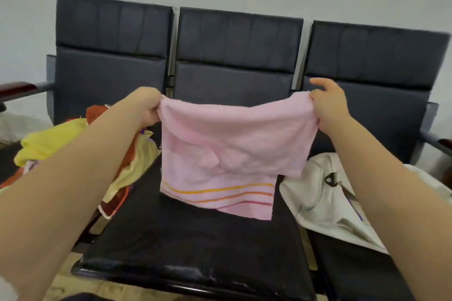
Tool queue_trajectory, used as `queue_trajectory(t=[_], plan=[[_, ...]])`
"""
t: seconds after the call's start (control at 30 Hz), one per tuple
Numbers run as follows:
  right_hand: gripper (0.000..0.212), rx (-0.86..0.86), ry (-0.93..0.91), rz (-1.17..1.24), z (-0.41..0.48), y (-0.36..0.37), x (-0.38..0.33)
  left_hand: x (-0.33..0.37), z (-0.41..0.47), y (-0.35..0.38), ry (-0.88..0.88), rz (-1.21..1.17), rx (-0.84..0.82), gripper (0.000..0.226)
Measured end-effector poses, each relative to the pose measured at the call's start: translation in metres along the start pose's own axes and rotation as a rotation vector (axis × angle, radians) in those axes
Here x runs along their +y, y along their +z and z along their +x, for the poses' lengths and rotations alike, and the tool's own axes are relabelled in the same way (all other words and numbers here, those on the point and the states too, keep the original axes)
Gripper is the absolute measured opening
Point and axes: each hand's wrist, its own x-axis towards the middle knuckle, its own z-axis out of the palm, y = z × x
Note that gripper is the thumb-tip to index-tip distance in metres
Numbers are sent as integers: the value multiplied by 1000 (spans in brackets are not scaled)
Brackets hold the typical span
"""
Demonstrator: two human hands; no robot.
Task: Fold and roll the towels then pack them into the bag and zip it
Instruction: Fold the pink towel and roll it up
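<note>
I have the pink towel (232, 144) held up over the middle seat (195, 247) of the bench, stretched between both hands. The left hand (145, 106) has its fingers curled round the top left corner, and the right hand (327, 107) pinches the top right corner, with one finger sticking up free. The held edge runs straight across from hand to hand, sagging a little in the middle. The cloth hangs down from it, apparently doubled: a shorter front layer ends above a longer back layer with orange and pink stripes. The striped hem reaches the seat, though I cannot tell if it rests on it or hangs just clear. I judge the coming move is to lay the towel flat on that seat, which lies directly below and toward me, so both hands are equally placed for it. The heap of yellow and orange towels (51, 146) sits on the left seat, spilling toward the middle one near the left forearm. The white bag (318, 203) lies slumped on the right seat, nearer the right hand. Its edge crowds the middle seat's right side, which could catch the towel.
</note>
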Motion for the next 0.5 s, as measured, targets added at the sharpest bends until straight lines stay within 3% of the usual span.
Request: queue_trajectory(t=[0.1,0.2,0.27,0.33,0.37,0.5], plan=[[41,-89,41,-69,1,-6,-12,1,-1,-5,98,103,-3,30],[13,-59,177,-62,1,-10,-24,5,-5,-9,180,175,-2,27],[27,-38,154,-14,1,-12,-22,6,-4,-15,216,216,7,16],[18,-19,116,57,-1,-17,-18,4,-1,-21,294,218,9,14],[16,-56,121,75,-2,-20,-14,3,-2,-25,321,259,35,18],[44,-274,181,66,-4,-28,-9,1,3,-34,294,420,50,37]])
